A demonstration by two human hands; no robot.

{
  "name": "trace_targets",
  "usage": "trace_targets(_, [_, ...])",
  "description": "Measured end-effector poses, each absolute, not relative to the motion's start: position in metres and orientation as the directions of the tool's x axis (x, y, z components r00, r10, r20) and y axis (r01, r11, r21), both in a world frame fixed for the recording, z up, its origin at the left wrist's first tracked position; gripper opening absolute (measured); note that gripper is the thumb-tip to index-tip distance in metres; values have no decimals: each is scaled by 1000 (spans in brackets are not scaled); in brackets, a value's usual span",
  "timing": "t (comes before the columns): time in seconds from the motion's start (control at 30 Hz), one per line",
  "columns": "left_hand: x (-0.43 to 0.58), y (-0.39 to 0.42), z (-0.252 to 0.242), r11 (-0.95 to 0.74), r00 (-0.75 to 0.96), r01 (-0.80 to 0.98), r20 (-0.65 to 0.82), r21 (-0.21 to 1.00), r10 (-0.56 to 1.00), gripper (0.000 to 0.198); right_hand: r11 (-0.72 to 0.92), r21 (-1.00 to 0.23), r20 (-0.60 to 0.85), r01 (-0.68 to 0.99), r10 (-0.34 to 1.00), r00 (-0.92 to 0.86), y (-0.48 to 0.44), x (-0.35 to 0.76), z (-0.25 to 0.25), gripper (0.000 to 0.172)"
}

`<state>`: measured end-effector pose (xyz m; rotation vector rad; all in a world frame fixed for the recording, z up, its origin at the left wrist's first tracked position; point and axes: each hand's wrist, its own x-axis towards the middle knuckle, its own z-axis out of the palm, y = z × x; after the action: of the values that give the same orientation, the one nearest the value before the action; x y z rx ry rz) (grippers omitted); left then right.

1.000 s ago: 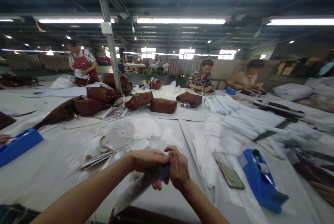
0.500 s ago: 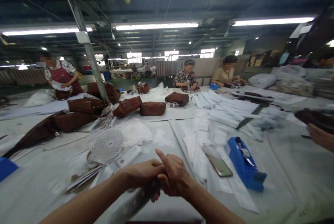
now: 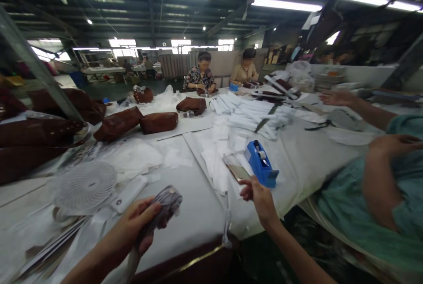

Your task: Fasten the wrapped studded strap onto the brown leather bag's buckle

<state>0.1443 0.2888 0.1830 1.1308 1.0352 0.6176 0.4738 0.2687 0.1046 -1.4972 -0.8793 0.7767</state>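
Observation:
My left hand is closed round a long, dark, strap-like piece in cloudy plastic wrap; its end sticks up past my thumb, and a pale length trails below my fist. My right hand reaches forward over the table with loosely bent fingers, and I see nothing in it. Its fingertips are at the lower end of a phone; whether they touch it I cannot tell. Just beyond stands a blue tape dispenser with a roll in it.
A white fan lies left on the table. Brown leather bags stand behind, beside a heap of white wrapped rolls. At right, a co-worker in a green top stretches an arm over the table. Two people sit across.
My hands have come apart: the left keeps the wrapped piece, the right has moved over toward the phone and tape dispenser. The view has swung right, bringing in the co-worker in green.

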Motion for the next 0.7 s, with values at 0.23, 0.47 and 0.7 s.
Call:
trace_targets(0.23, [156, 298, 160, 422, 483, 84, -407, 903, 775, 43, -480, -871, -365, 107, 776, 515, 181, 469, -12, 61])
trace_targets(0.47, [172, 293, 146, 409, 578, 160, -421, 898, 699, 45, -569, -813, -463, 121, 759, 458, 214, 455, -2, 70])
trace_targets(0.7, [168, 285, 142, 432, 544, 156, -442, 889, 713, 44, -590, -412, -864, -694, 495, 92, 177, 455, -62, 53])
